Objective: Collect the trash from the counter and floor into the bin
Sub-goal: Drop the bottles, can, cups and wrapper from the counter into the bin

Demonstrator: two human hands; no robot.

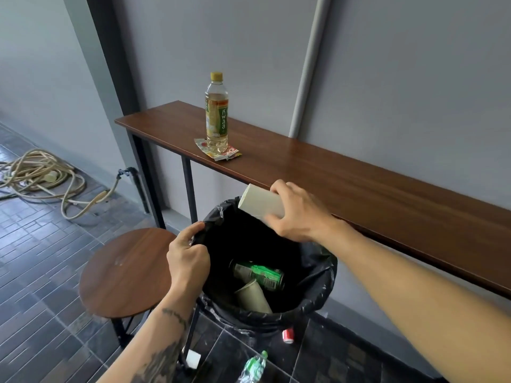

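Observation:
A bin lined with a black bag [318, 294] stands on the floor below the wooden counter [345, 178]. My left hand [188, 258] pinches the bag's left rim. My right hand [296, 214] holds a white paper cup [260, 201] on its side above the bin's far edge. Inside the bin lie a green can [260, 273] and another paper cup [253, 297]. On the counter stands a clear bottle with a yellow cap [217, 114] on top of a flattened wrapper [221, 153]. A crushed plastic bottle [255, 366] and a red can [288, 335] lie on the floor.
A round wooden stool [124, 272] stands just left of the bin. A coil of beige cable [41, 175] lies on the dark tiled floor at the far left. A small white piece [193, 358] lies by the stool's leg. A grey wall backs the counter.

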